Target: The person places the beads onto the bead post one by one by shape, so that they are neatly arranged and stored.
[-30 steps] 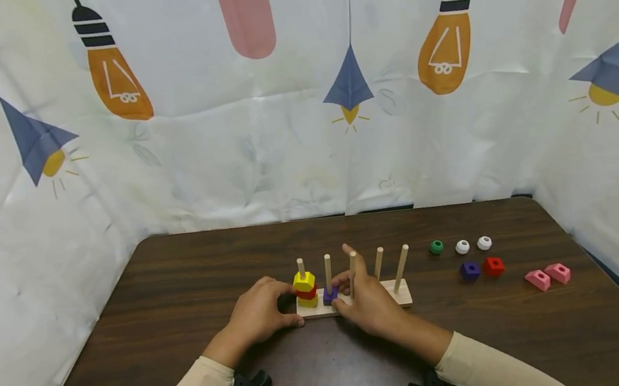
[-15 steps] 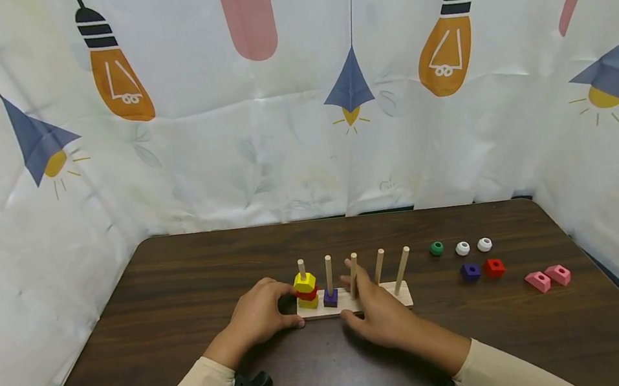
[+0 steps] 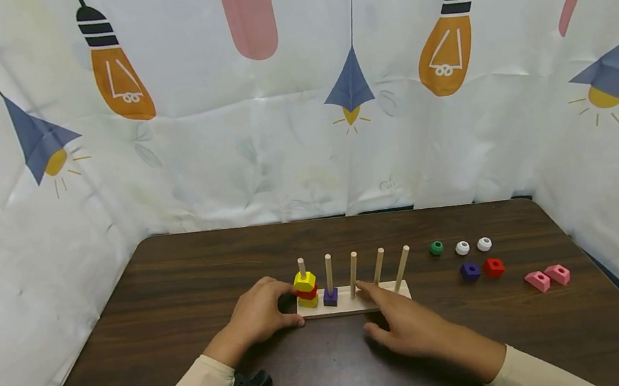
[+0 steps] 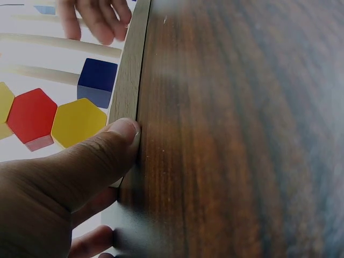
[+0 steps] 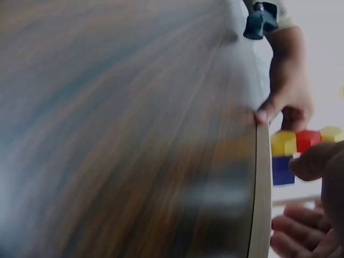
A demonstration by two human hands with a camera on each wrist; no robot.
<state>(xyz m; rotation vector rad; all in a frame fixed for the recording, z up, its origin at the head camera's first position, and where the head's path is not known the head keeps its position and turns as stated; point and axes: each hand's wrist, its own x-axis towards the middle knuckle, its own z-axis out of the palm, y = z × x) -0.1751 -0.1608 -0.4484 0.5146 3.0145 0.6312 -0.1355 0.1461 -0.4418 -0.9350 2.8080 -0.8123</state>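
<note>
- Left hand (image 3: 258, 315): thumb against the near edge of the peg board (image 3: 348, 307), fingers curled at its left end; has hold of it.
- Right hand (image 3: 411, 323): fingers and thumb spread, nothing held, at the board's right half.
- Board's long axis runs rightward from left grip.
- Pegged purple cube (image 3: 331, 298): between the hands.
- Loose purple cube (image 3: 470, 275): well right of both; right hand nearer.

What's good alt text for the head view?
A person's left hand grips a wooden peg board bearing a yellow-red-yellow stack and a purple block, while an empty right hand reaches over its right half. Loose pieces lie to the right on a brown table.
</note>
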